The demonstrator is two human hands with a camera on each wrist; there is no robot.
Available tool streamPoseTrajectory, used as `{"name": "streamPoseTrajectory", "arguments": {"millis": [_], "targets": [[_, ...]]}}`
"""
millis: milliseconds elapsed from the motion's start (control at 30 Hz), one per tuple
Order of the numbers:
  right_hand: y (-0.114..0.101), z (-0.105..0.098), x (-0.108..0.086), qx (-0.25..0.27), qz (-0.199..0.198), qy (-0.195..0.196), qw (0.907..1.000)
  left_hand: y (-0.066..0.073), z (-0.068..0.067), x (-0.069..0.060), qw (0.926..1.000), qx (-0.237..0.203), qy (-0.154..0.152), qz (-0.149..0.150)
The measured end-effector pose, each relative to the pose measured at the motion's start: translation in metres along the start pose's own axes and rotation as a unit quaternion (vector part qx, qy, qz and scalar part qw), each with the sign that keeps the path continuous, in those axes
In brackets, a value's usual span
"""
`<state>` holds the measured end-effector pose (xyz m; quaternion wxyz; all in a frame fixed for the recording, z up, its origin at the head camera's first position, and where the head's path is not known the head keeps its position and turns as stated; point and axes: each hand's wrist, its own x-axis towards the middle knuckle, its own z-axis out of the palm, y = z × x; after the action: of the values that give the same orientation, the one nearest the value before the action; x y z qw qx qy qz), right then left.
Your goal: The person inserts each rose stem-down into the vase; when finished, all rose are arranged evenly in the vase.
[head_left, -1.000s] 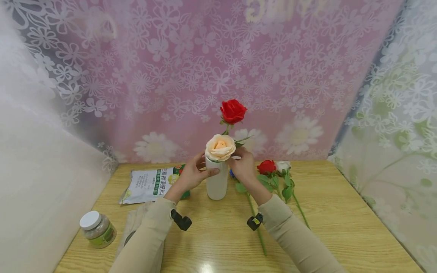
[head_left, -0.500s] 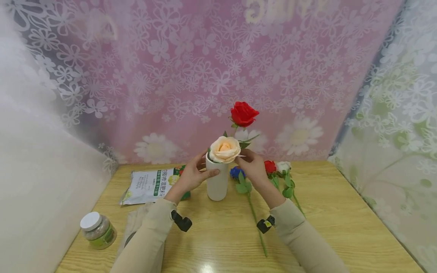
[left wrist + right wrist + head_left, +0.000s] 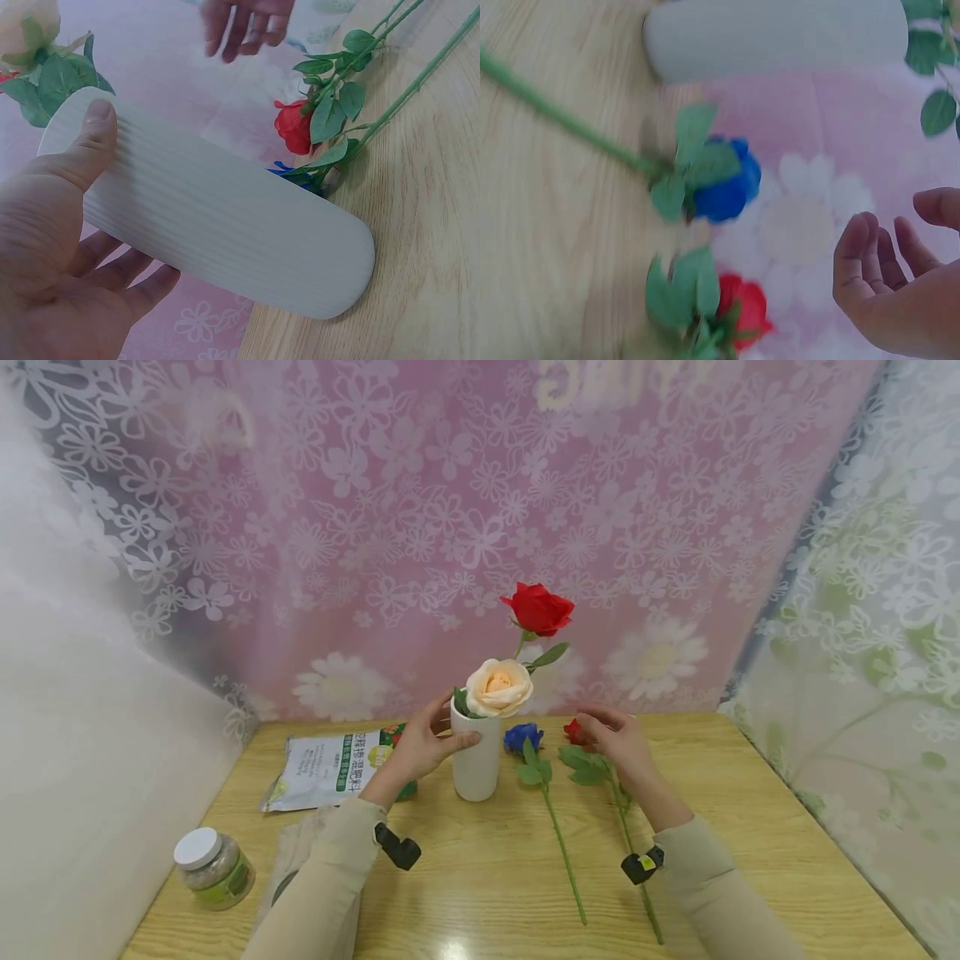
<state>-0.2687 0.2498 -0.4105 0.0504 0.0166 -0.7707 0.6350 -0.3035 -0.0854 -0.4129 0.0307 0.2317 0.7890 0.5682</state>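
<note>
My left hand (image 3: 426, 745) grips the ribbed white vase (image 3: 476, 770) near its rim; the left wrist view shows the thumb across its side. The vase stands upright on the table. A peach rose (image 3: 501, 688) leans over its rim, and a taller red rose (image 3: 539, 610) rises behind. To the right, my right hand (image 3: 621, 750) hovers over a second red rose (image 3: 575, 732) lying on the table. In the right wrist view its fingers (image 3: 850, 255) are loosely bent around nothing. Between vase and hand lies a blue rose (image 3: 522, 737).
A printed fertilizer bag (image 3: 318, 771) lies at the back left. A jar with a white lid (image 3: 215, 868) stands at the front left, beside a greyish cloth-like item (image 3: 300, 843) partly under the left sleeve. A flower-printed curtain (image 3: 390, 527) hangs behind the table (image 3: 465, 877).
My right hand has left the peach rose and moved right, over the red rose on the table. Both flowers in the vase have shifted right. My left hand stays on the vase.
</note>
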Motion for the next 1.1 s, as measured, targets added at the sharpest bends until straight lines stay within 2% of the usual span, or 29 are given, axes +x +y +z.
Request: {"name": "streamPoseTrajectory", "arguments": {"millis": [133, 367, 533, 933, 1100], "targets": [[0.012, -0.025, -0.003, -0.009, 0.019, -0.011, 0.9997, 0.001, 0.0, 0.0, 1.0, -0.002, 0.0, 0.001], [0.033, -0.062, -0.011, -0.012, 0.031, 0.011, 0.9994, 0.002, 0.0, -0.001, 1.0, 0.003, 0.001, 0.001], [0.05, -0.083, -0.016, -0.018, 0.042, 0.008, 0.9989, 0.001, 0.0, -0.002, 1.0, 0.002, 0.002, 0.001], [0.076, -0.113, -0.038, -0.062, 0.08, -0.008, 0.9948, 0.001, 0.001, -0.001, 1.0, 0.002, 0.001, 0.008], [0.083, -0.121, -0.044, -0.067, 0.108, -0.017, 0.9917, 0.0, 0.001, -0.002, 1.0, -0.001, 0.001, 0.006]]}}
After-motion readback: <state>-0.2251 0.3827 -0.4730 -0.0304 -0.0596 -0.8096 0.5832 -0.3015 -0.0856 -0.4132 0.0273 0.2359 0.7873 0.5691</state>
